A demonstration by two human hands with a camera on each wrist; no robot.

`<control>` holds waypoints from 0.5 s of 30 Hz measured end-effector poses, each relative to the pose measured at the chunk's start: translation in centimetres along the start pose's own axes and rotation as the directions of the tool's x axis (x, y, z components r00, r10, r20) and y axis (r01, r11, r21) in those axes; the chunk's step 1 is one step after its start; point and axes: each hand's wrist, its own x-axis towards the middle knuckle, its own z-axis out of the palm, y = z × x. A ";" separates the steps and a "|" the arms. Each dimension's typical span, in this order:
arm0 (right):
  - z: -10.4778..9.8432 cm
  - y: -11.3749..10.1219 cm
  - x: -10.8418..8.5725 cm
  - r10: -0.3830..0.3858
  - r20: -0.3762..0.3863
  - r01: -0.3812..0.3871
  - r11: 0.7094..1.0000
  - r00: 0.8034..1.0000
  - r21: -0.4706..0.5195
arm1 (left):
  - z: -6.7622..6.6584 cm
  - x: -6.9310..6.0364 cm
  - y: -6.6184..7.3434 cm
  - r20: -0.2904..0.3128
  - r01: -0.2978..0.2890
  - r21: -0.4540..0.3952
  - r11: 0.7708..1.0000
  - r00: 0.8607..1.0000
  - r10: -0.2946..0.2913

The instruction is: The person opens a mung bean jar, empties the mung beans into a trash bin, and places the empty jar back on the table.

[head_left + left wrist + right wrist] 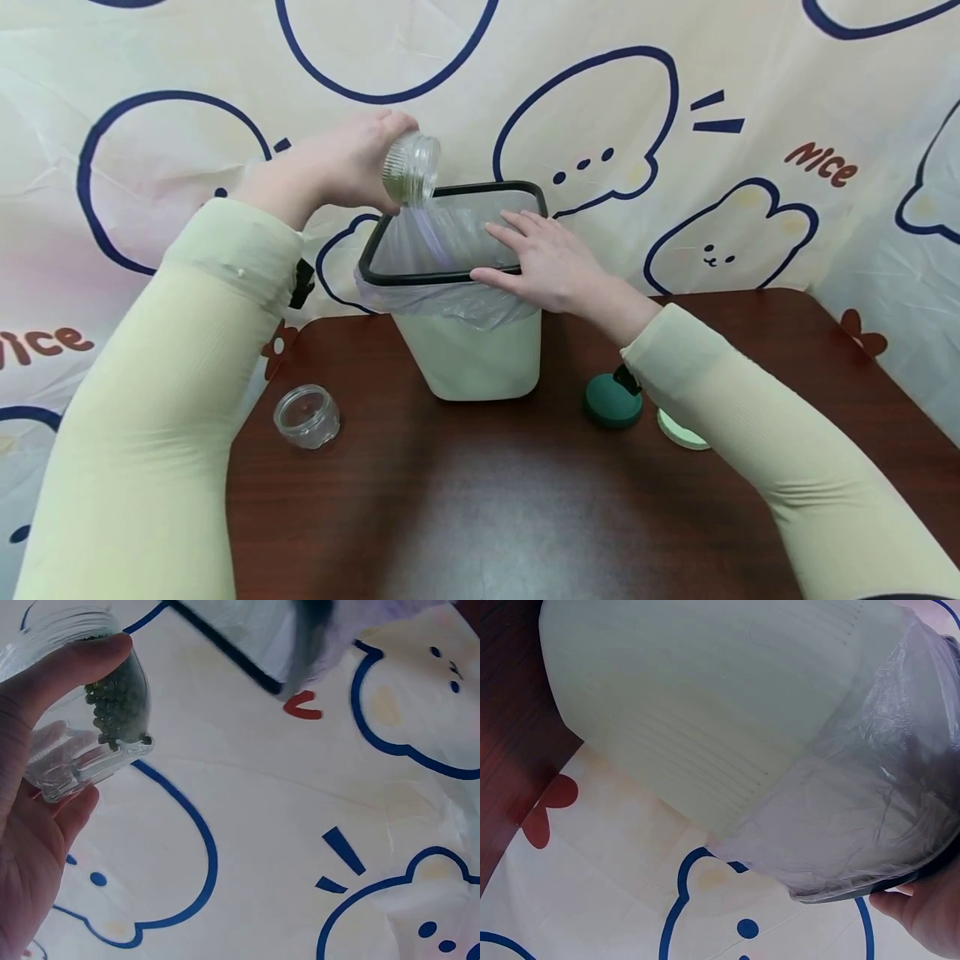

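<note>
In the head view, my left hand [347,162] grips a clear ribbed glass jar [414,167], tipped sideways above the left part of a pale green trash bin [480,358]. Small dark green beans [121,701] lie along one side of the jar in the left wrist view. A thin translucent bag [450,302] lines the bin and folds over its black rim [427,279]. My right hand [551,262] rests at the rim's right side, its fingers spread over the opening. The right wrist view shows only part of that hand [934,911] beside the rim.
On the brown table [480,500], a small clear round jar [307,417] stands left of the bin. A dark green lid [612,402] and a light green lid [681,432], partly behind the right sleeve, lie to the right. A patterned curtain [600,33] hangs behind.
</note>
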 end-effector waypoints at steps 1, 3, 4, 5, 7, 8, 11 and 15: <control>0.0 0.0 0.0 0.000 0.001 0.000 1.000 1.000 -0.001 | -0.1 0.0 0.0 -0.005 -0.004 0.016 1.000 1.000 0.004; 0.0 0.0 0.0 0.000 0.000 0.000 1.000 1.000 -0.003 | -0.2 -0.1 0.1 0.008 0.002 0.045 0.999 1.000 -0.003; 0.0 0.0 0.0 0.001 -0.001 -0.001 1.000 1.000 -0.004 | -0.2 -0.1 0.1 0.022 0.005 0.052 0.999 1.000 -0.006; 0.1 -0.1 0.0 0.001 -0.002 -0.001 1.000 1.000 -0.005 | -0.1 -0.1 0.2 0.041 0.012 0.056 0.998 0.999 -0.014; 0.1 -0.1 0.0 -0.002 0.000 0.002 1.000 1.000 -0.007 | 0.1 -0.2 0.1 0.071 0.025 0.056 0.998 0.997 -0.029; 0.1 -0.1 0.0 -0.003 0.002 0.003 1.000 1.000 -0.007 | 0.3 -0.2 0.1 0.076 0.030 0.051 0.998 0.997 -0.034; 0.1 -0.1 0.0 -0.006 0.005 0.006 1.000 1.000 -0.001 | 0.5 -0.2 -0.1 0.085 0.039 0.046 0.998 0.995 -0.043; 0.0 -0.1 0.0 -0.005 -0.006 0.005 1.000 1.000 0.005 | 0.7 -0.1 -0.1 0.097 0.040 0.043 0.998 0.994 -0.044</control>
